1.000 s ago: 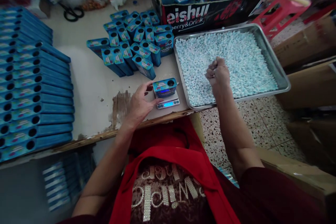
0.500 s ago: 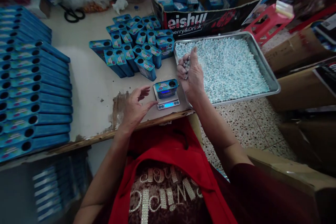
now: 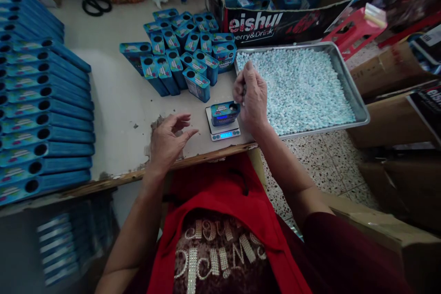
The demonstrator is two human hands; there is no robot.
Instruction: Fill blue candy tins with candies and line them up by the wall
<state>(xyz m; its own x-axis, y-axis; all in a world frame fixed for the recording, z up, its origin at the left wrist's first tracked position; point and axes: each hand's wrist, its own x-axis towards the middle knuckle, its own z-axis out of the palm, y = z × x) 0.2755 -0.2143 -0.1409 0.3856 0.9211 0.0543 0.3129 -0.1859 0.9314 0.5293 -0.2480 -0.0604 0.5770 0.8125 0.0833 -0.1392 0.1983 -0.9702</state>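
A small blue candy tin [image 3: 220,119] stands on a digital pocket scale [image 3: 216,137] with a lit blue display. Its round hole faces up, with something pale in it. My right hand [image 3: 253,101] is closed beside the hole, fingers curled around small pale candies, mostly hidden now. Behind it lies a metal tray [image 3: 362,117] spread with pale blue and white candies [image 3: 303,89]. My left hand [image 3: 168,142] hovers left of the scale, fingers apart and holding nothing.
Several upright blue tins [image 3: 175,50] cluster behind the scale. Rows of tins [image 3: 48,105] are stacked at left. At the back stand a cardboard box [image 3: 289,25] of tins and black scissors [image 3: 94,5]. A red stool [image 3: 358,32] is beyond the tray.
My right fist has tightened, and its candies show less. My left hand has drawn away to the left of the scale. The view has shifted slightly.
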